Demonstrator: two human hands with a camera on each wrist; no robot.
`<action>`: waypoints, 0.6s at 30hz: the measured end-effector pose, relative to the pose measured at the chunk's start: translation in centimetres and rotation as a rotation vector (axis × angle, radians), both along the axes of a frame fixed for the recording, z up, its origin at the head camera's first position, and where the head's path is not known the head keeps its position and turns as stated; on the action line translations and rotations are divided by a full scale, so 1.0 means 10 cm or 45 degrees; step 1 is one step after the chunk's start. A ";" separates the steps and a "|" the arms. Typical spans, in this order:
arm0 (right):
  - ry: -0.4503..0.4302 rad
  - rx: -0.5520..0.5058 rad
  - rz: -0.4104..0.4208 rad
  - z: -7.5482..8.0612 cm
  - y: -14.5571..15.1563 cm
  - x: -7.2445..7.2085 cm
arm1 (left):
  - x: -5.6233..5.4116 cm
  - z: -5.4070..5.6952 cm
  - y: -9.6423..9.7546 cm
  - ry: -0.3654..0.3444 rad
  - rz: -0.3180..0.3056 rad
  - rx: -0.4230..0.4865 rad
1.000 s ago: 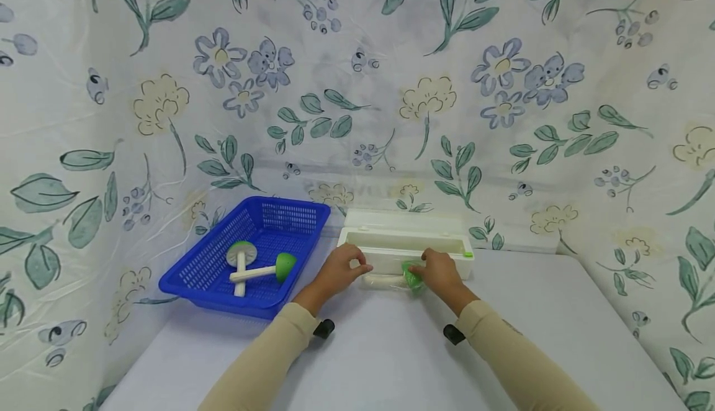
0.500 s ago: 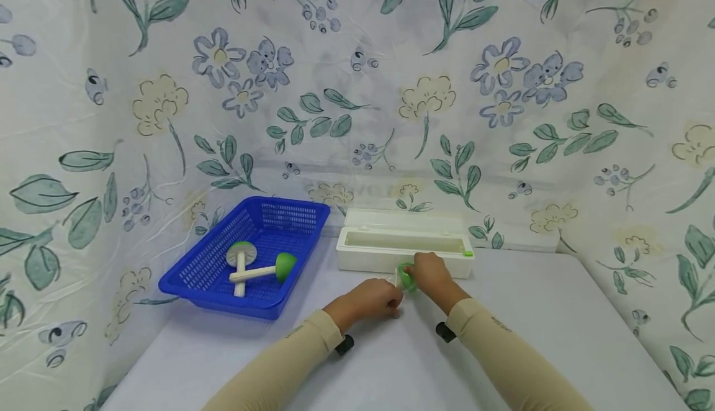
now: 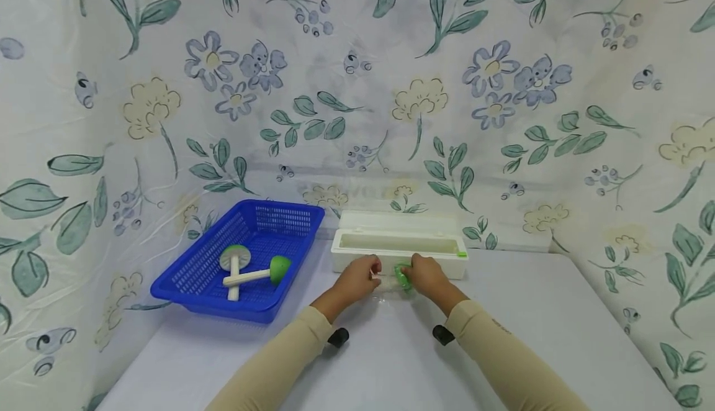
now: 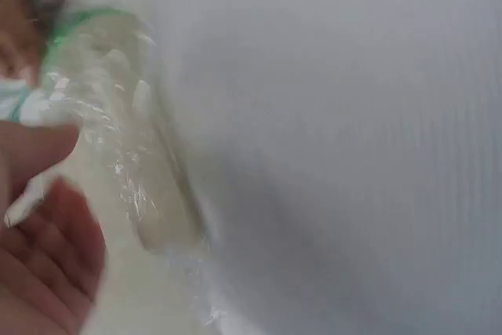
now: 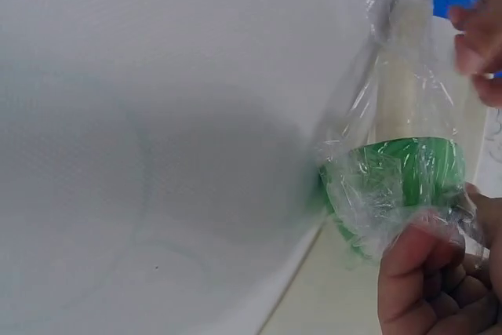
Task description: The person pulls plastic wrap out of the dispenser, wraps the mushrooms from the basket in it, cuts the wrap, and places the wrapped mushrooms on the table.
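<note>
Right hand (image 3: 429, 276) pinching plastic (image 5: 376, 182) round green-capped mushroom (image 5: 401, 151), left hand (image 3: 355, 280) alongside, grip blurred, unclear

Clear wrap (image 5: 369, 194): thin plastic film, v. glossy, crinkled.
Wrapped toy mushroom (image 5: 439, 166): smooth grn cap; stem pale, smooth-looking, mat'l unclear thru film.
Loose toy mushrooms (image 3: 279, 269): smooth grn caps, low sheen; matt off-wht stems.
Basket (image 3: 290, 217): blue plastic, semi-gloss, perf'd sides.
Box (image 3: 346, 261): wht plastic, smooth, satin.
Tabletop (image 3: 503, 311): wht, matt.
Wall sheet (image 3: 357, 26): printed, creased, slight sheen.
Sleeves (image 3: 274, 361): beige cloth, matt.
</note>
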State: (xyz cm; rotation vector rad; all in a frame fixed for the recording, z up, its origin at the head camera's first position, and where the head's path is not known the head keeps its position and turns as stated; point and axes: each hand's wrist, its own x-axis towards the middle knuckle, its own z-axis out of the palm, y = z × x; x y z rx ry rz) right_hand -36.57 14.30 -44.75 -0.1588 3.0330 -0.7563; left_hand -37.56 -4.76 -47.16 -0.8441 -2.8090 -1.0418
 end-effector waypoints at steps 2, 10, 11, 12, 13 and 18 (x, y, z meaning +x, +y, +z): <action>-0.008 -0.016 -0.001 -0.02 0.00 0.00 | -0.02 -0.03 0.01 0.096 0.072 -0.207; -0.001 -0.270 0.098 0.01 0.16 0.01 | -0.01 -0.10 0.07 0.086 0.058 -0.360; 0.007 -0.309 0.108 0.02 0.20 0.01 | -0.01 -0.09 0.07 0.101 0.065 -0.365; 0.008 -0.345 0.111 0.01 0.24 0.01 | 0.00 -0.08 0.06 0.111 0.069 -0.370; 0.007 -0.375 0.114 -0.01 0.29 0.01 | 0.00 -0.07 0.06 0.115 0.069 -0.377; 0.054 -0.355 0.147 -0.13 0.42 0.07 | 0.02 -0.03 0.05 0.083 0.054 -0.391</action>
